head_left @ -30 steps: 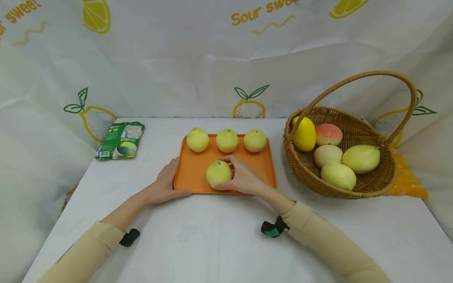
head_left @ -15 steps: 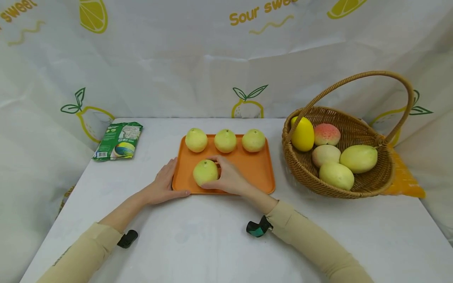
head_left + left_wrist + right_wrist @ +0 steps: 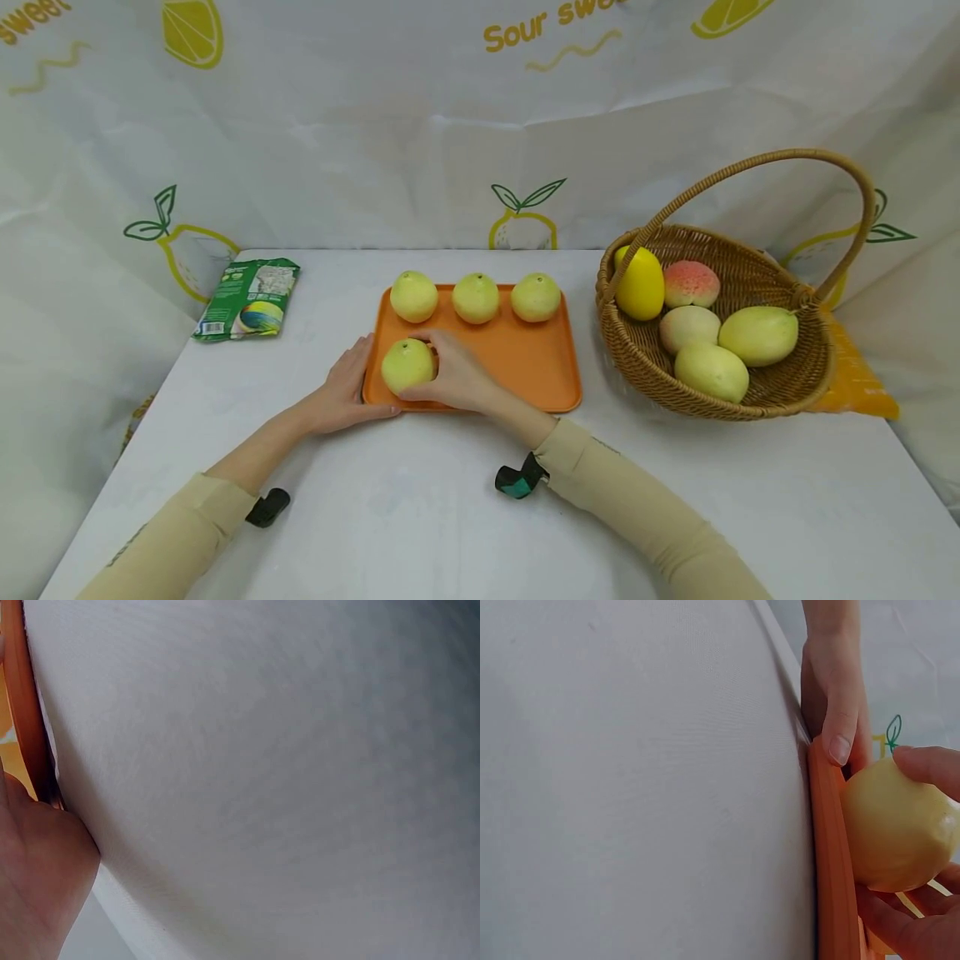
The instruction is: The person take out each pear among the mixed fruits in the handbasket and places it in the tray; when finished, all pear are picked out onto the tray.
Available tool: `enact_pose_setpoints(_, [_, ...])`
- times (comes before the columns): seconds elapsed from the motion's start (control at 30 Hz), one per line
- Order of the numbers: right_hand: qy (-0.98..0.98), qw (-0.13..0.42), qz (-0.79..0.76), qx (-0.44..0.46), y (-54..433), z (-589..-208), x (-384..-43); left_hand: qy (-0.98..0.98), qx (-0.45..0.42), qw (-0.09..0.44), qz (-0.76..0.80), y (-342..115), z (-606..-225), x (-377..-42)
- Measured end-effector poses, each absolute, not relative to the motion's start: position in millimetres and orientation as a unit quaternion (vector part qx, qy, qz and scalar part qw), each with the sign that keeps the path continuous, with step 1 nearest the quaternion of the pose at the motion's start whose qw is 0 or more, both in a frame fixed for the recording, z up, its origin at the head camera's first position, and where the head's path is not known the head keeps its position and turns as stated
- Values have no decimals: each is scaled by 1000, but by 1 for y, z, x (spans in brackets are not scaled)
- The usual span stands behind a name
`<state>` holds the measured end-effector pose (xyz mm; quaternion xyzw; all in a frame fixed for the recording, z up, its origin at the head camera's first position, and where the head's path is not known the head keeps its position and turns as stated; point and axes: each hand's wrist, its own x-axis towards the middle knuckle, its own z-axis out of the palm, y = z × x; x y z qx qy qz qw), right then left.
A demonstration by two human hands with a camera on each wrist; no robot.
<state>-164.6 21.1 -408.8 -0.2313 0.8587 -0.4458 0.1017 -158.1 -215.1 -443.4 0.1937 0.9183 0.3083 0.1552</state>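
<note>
An orange tray (image 3: 510, 354) lies on the white table. Along its back edge stand three round yellow-green fruits, the left fruit (image 3: 413, 297), the middle fruit (image 3: 476, 298) and the right fruit (image 3: 536, 297). My right hand (image 3: 457, 372) grips a fourth fruit of that kind (image 3: 407, 367) at the tray's front left, thumb in front and fingers behind. In the right wrist view the held fruit (image 3: 896, 825) is just over the tray rim (image 3: 832, 855). My left hand (image 3: 347, 396) rests at the front left corner, its fingers along the left side and its thumb on the front rim.
On the right, a wicker basket (image 3: 652, 387) with a tall handle holds a yellow fruit (image 3: 641, 283), a pink peach (image 3: 691, 283) and several pale fruits. An orange packet (image 3: 858, 375) lies partly behind it. A green packet (image 3: 251, 298) lies at the back left.
My right hand has moved the gripped fruit leftwards over the tray, from the front middle to the front left. The left hand stays at the tray's corner.
</note>
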Motion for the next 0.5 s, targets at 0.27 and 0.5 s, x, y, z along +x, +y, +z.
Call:
enact_pose_setpoints(0.27, [858, 91, -446, -237, 12, -412, -166, 917, 189, 159, 313, -215, -442, -157])
enact_pose_setpoints(0.5, [858, 89, -443, -244, 10, -412, -166, 915, 194, 154, 317, -216, -442, -157])
